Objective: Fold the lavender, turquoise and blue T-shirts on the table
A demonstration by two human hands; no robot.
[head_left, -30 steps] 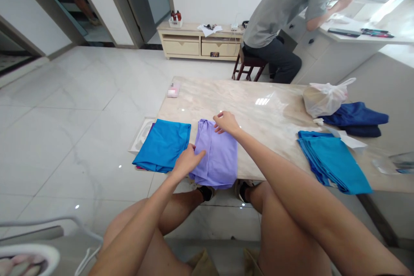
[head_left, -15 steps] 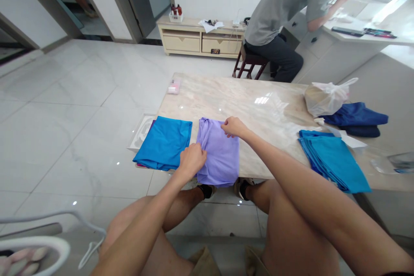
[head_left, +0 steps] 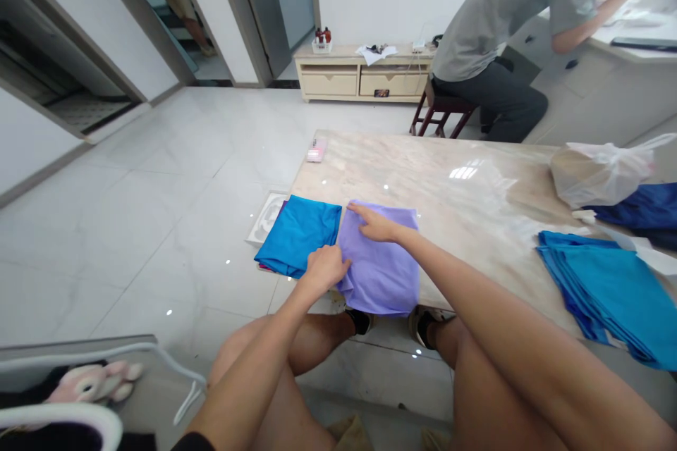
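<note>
The lavender cloth (head_left: 379,266) lies folded, roughly square and slightly rumpled, at 6 o'clock on the tabletop (head_left: 423,169), touching the blue cloth (head_left: 299,236). Your left hand (head_left: 325,269) pinches its near edge; your right hand (head_left: 373,224) rests open on top.

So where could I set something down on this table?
Bare marble lies on the table between the pink packet and the white plastic bag. The near edge is crowded: lilac cloth beside blue cloth.
</note>
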